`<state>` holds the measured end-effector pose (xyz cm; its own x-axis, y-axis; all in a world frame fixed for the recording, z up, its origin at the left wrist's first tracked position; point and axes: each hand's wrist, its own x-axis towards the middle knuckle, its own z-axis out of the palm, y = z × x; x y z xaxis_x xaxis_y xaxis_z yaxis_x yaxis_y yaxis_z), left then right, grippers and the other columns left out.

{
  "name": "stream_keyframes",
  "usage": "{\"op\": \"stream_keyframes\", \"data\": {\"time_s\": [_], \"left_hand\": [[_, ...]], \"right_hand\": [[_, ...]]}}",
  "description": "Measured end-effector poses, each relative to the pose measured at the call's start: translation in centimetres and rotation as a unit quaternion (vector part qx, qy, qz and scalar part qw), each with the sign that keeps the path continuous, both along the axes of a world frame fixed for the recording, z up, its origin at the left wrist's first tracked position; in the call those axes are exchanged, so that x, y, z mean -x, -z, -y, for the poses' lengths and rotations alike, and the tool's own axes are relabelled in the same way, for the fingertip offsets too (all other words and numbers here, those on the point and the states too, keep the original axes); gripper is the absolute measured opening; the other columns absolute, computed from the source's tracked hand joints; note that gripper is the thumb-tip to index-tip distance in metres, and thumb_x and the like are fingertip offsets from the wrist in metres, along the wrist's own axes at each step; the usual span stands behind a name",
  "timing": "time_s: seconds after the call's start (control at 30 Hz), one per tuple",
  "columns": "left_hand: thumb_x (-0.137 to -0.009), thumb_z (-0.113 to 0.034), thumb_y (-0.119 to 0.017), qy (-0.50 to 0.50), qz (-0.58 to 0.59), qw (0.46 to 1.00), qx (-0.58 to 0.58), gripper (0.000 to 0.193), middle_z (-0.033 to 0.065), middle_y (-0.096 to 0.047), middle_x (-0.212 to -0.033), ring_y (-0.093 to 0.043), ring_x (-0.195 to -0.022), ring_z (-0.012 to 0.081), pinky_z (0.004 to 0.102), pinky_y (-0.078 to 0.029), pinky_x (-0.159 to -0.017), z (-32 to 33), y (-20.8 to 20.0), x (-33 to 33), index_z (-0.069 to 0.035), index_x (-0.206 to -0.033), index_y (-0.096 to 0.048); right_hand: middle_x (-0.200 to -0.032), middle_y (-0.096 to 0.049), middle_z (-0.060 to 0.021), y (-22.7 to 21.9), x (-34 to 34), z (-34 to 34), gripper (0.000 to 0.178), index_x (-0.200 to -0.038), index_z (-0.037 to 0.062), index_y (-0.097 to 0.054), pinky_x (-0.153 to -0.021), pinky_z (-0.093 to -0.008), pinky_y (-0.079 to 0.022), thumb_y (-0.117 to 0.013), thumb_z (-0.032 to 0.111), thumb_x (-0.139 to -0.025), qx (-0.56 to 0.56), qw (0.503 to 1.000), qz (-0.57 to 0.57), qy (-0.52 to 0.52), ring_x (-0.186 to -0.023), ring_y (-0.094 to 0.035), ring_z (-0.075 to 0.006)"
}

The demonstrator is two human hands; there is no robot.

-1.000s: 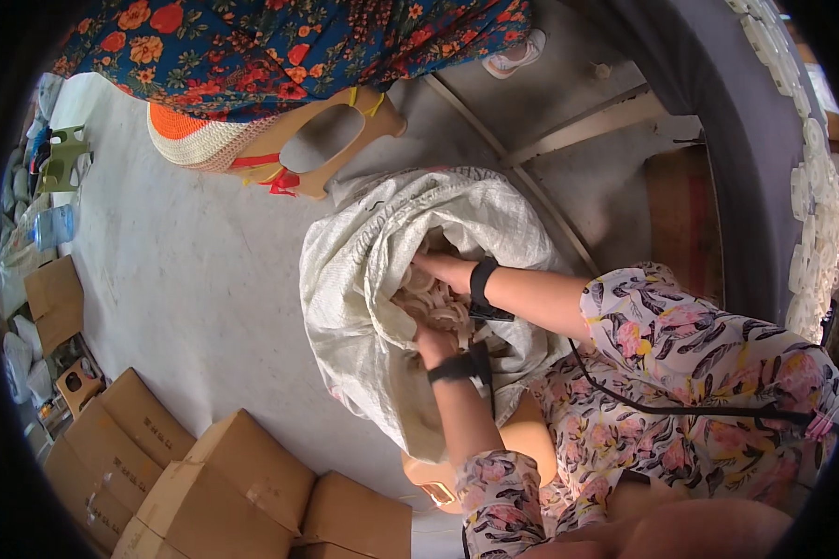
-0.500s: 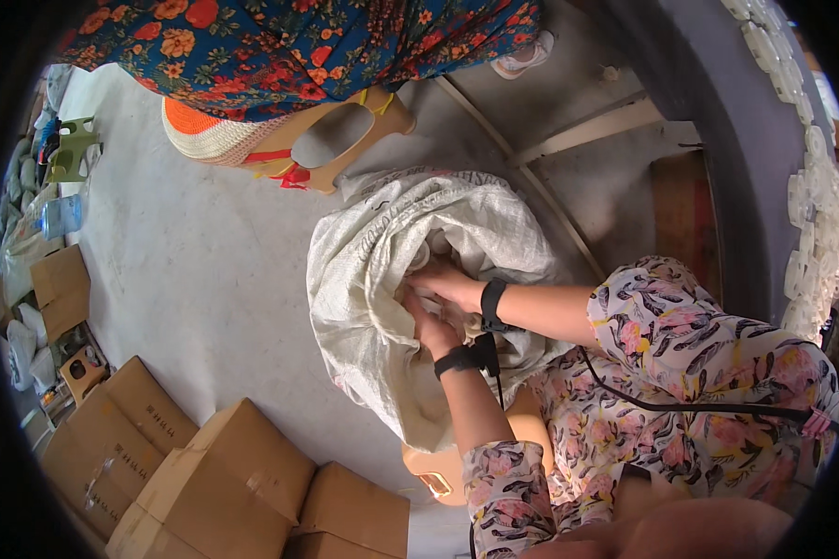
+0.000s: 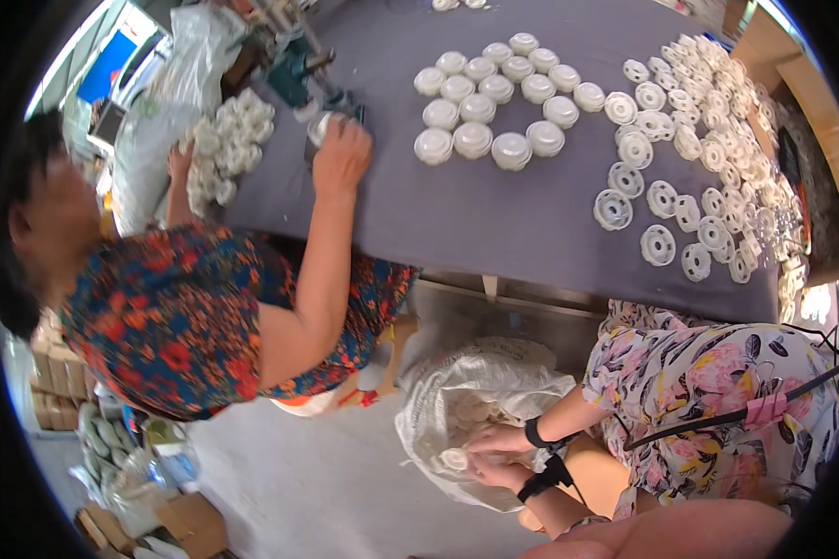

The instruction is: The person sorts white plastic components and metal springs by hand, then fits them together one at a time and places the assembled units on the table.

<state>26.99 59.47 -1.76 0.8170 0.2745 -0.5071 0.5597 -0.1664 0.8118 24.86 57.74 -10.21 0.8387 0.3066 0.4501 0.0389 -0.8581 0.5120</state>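
A white woven sack [image 3: 424,410] stands on the floor with its mouth spread, and many white round plastic parts [image 3: 475,410] lie inside. Over its near rim my right hand [image 3: 503,438] and my left hand [image 3: 499,471] come together. Between their closed fingertips is one pale round plastic part [image 3: 454,458]; the fingers partly cover it. Each wrist wears a black strap.
A grey-covered table [image 3: 382,210] carries rows of white round parts [image 3: 473,140] and a heap of ring-shaped ones [image 3: 718,149]. A co-worker in a floral dress [image 3: 177,317] works at a green bench tool [image 3: 294,74]. Cardboard boxes [image 3: 196,522] lie on the floor.
My view has lifted from the sack to take in the table and co-worker. My hands, deep in the sack before, are now at its rim with a round part.
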Motion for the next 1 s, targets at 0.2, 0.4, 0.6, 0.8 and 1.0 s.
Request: {"op": "stream_keyframes", "data": {"time_s": [0.2,0.4,0.6,0.8,1.0], "left_hand": [[-0.089,-0.028,-0.054,0.067,0.063,0.995,0.024,0.038,0.0137,-0.053,-0.114,-0.053,-0.100,0.0257,0.0383,-0.045,-0.084,6.2,-6.8,0.2,-0.006,-0.118,-0.047],[-0.087,-0.027,-0.057,0.149,0.082,0.985,0.038,0.041,0.0137,-0.051,-0.115,-0.051,-0.102,0.0246,0.0385,-0.042,-0.087,15.3,-12.7,5.4,-0.002,-0.117,-0.045],[-0.086,-0.021,-0.058,0.304,0.057,0.943,0.120,0.041,0.0131,-0.051,-0.109,-0.052,-0.095,0.0211,0.0348,-0.045,-0.080,26.2,-16.5,14.6,-0.001,-0.118,-0.041],[-0.085,-0.016,-0.059,0.544,-0.061,0.803,0.235,0.031,0.0098,-0.056,-0.105,-0.056,-0.090,0.0167,0.0289,-0.048,-0.075,39.0,-9.7,30.1,-0.003,-0.111,-0.047],[-0.088,-0.018,-0.057,0.706,-0.152,0.627,0.292,0.031,0.0089,-0.057,-0.109,-0.054,-0.096,0.0157,0.0271,-0.044,-0.081,49.5,-7.3,44.5,-0.002,-0.114,-0.053]], "right_hand": [[-0.108,-0.060,-0.0047,-6.6,2.1,5.7,0.039,-0.110,0.0034,-0.061,-0.091,-0.0278,-0.041,-0.055,0.035,-0.088,0.370,0.910,0.132,0.129,-0.102,-0.053,-0.0138],[-0.109,-0.059,-0.0062,-16.7,6.9,17.8,0.040,-0.111,0.0034,-0.060,-0.093,-0.0287,-0.040,-0.055,0.037,-0.088,0.992,-0.071,0.101,-0.013,-0.104,-0.053,-0.0157],[-0.108,-0.057,-0.0115,-20.8,17.6,29.2,0.041,-0.111,0.0045,-0.060,-0.094,-0.0329,-0.038,-0.057,0.037,-0.087,0.968,-0.210,-0.125,-0.056,-0.106,-0.051,-0.0212],[-0.111,-0.059,-0.0026,-18.1,36.5,38.3,0.033,-0.116,0.0073,-0.057,-0.089,-0.0260,-0.043,-0.057,0.017,-0.085,0.883,-0.144,-0.423,-0.145,-0.101,-0.054,-0.0112],[-0.122,-0.052,-0.0072,-17.6,52.1,45.1,0.047,-0.126,0.0013,-0.047,-0.095,-0.0272,-0.038,-0.056,0.028,-0.088,0.779,-0.136,-0.574,-0.213,-0.112,-0.047,-0.0135]]}}
